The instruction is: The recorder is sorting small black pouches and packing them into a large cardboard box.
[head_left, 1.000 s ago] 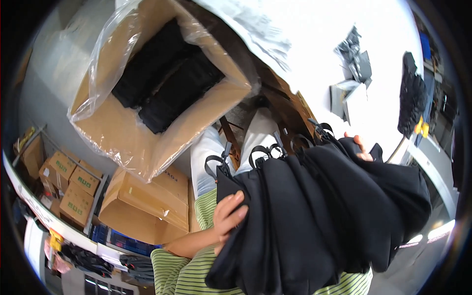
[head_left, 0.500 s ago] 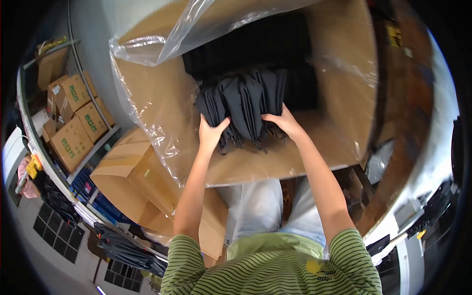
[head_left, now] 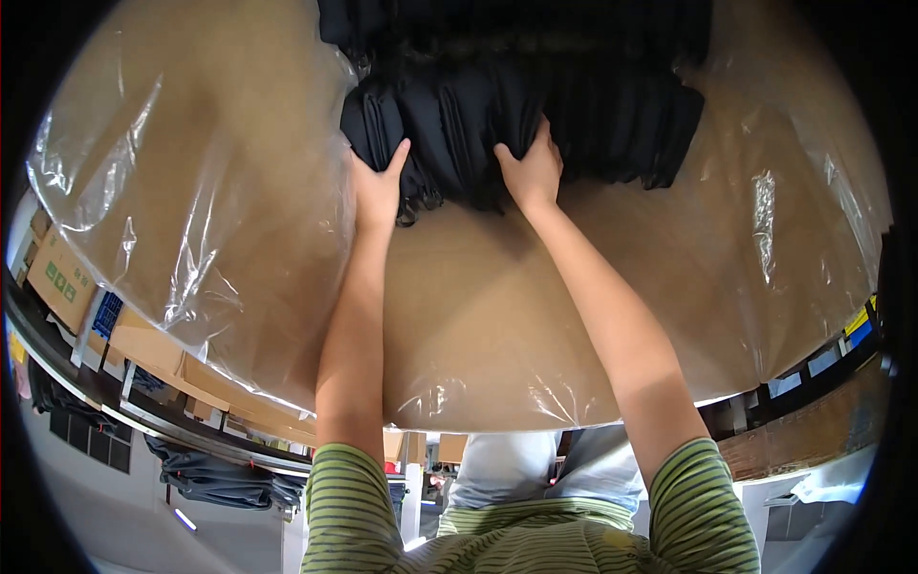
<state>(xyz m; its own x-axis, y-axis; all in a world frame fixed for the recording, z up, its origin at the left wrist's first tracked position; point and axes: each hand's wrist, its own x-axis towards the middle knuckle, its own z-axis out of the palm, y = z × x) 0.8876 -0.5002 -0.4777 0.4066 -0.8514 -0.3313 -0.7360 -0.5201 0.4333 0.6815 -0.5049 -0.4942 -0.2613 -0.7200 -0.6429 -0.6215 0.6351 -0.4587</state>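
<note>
A row of folded black garments [head_left: 445,110] stands on edge inside a big cardboard carton [head_left: 488,316], thin cords dangling from its near side. My left hand [head_left: 375,189] grips the left end, thumb on the near face and fingers mostly hidden by cloth. From the right, my right hand [head_left: 534,174] clasps the same bunch, its thumb toward the left and the fingertips sunk between folds. Against that hand lies another run of black folded garments [head_left: 622,124]. More black cloth [head_left: 516,24] fills the carton's far part.
Clear plastic liner [head_left: 143,143] covers the carton walls and hangs over the near rim. Beyond its left side are a smaller carton [head_left: 62,273] and dark clothes [head_left: 215,474] hanging. A brown surface [head_left: 803,416] lies at the lower right.
My head and arms have come closer over the carton. The held bunch has gone deeper in and now sits in line beside the black garments on the right.
</note>
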